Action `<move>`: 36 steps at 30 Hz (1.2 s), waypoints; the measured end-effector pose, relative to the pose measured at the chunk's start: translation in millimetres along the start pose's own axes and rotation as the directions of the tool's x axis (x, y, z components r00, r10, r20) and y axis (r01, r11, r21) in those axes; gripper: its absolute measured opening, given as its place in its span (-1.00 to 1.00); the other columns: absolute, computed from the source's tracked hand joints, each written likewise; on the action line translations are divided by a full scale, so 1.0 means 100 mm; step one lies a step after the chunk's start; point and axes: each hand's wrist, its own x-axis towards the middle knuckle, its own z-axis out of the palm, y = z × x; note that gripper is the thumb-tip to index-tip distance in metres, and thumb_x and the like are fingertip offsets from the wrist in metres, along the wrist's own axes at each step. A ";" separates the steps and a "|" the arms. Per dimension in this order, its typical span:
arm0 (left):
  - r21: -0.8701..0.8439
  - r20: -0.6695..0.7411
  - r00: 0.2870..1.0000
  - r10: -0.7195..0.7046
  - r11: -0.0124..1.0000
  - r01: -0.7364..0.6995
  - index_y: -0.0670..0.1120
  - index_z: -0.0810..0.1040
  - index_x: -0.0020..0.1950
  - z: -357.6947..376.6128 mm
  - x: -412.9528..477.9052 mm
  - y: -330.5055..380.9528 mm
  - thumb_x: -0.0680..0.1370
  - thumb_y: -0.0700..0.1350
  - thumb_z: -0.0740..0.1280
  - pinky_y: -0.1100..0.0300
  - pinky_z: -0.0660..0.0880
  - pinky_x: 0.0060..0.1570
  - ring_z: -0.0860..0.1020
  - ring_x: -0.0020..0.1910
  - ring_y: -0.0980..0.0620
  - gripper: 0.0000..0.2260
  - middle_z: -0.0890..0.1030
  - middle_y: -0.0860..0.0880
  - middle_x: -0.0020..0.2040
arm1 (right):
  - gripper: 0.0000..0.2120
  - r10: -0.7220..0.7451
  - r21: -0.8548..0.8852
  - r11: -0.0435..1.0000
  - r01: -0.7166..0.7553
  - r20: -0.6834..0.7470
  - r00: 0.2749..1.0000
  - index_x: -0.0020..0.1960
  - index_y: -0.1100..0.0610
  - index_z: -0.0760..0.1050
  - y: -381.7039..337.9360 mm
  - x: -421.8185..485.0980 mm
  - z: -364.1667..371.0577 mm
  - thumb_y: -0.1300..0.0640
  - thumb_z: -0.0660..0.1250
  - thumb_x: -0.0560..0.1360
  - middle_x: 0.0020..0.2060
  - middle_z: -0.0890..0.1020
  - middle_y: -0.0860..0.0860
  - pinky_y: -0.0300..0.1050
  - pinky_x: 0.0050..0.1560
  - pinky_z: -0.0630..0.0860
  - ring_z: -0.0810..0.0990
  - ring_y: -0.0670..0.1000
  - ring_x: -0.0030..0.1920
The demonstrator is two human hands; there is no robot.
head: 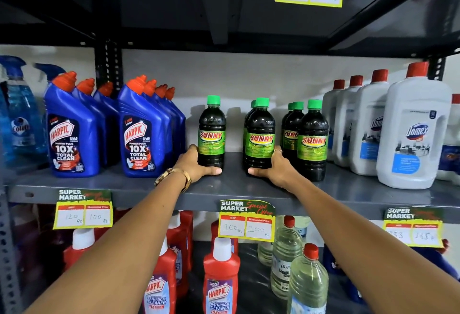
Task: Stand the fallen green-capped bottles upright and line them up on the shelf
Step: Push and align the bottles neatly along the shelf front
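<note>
Grey shelf (234,184): we grip 2 upright green-capped bottles, left hand (196,164) holding one (211,132), right hand (276,167) holding another (260,134).

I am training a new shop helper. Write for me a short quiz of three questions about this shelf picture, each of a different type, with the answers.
1. True or false: every green-capped Sunny bottle on the middle shelf stands upright.
2. Multiple choice: the left hand holds
A. the blue Harpic bottle
B. the leftmost Sunny bottle
C. the white Domex bottle
3. Fill in: the right hand grips the base of a Sunny bottle that stands in front of ____ Sunny bottle.

Key
1. True
2. B
3. another
</note>
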 end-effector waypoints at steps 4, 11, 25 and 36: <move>0.012 0.004 1.000 -0.010 1.000 0.010 -0.09 0.35 0.35 -0.01 -0.04 0.04 0.26 0.03 0.59 0.15 0.38 0.11 0.49 0.21 -0.07 -0.25 0.53 -0.11 0.27 | -0.17 0.015 0.011 1.000 -0.015 0.001 1.000 0.46 0.25 0.10 0.00 -0.01 -0.01 0.04 0.50 0.41 0.36 0.46 0.19 -0.06 0.29 0.35 0.42 0.17 0.38; 0.026 0.005 1.000 -0.012 1.000 0.012 -0.10 0.35 0.36 -0.03 -0.11 0.10 0.28 0.01 0.58 0.13 0.38 0.15 0.48 0.24 -0.09 -0.26 0.51 -0.12 0.30 | -0.14 0.022 0.038 0.999 -0.023 0.015 1.000 0.48 0.26 0.05 -0.04 -0.07 -0.03 0.05 0.50 0.41 0.37 0.45 0.19 -0.06 0.30 0.35 0.41 0.17 0.38; 0.159 -0.244 0.940 0.238 0.966 -0.204 -0.11 0.31 0.27 -0.07 -0.61 0.19 0.43 -0.17 0.46 -0.10 0.46 0.20 0.49 0.13 -0.11 -0.51 0.45 -0.18 0.18 | -0.45 0.032 0.069 0.997 -0.037 0.071 0.997 0.24 0.24 0.50 0.28 -0.49 -0.59 0.15 0.58 0.32 0.16 0.62 0.15 -0.10 0.21 0.51 0.60 0.13 0.19; 0.328 0.264 0.914 0.307 0.863 -0.385 -0.11 0.64 0.05 0.42 -0.54 0.66 0.54 0.00 0.31 0.22 0.39 -0.01 0.53 0.00 0.09 -0.78 0.63 0.01 0.04 | 0.01 0.144 0.131 0.983 -0.130 -0.099 0.985 0.34 0.20 0.35 0.77 -0.11 -0.96 -0.05 0.69 0.01 0.25 0.56 0.11 0.08 0.34 0.44 0.52 0.14 0.29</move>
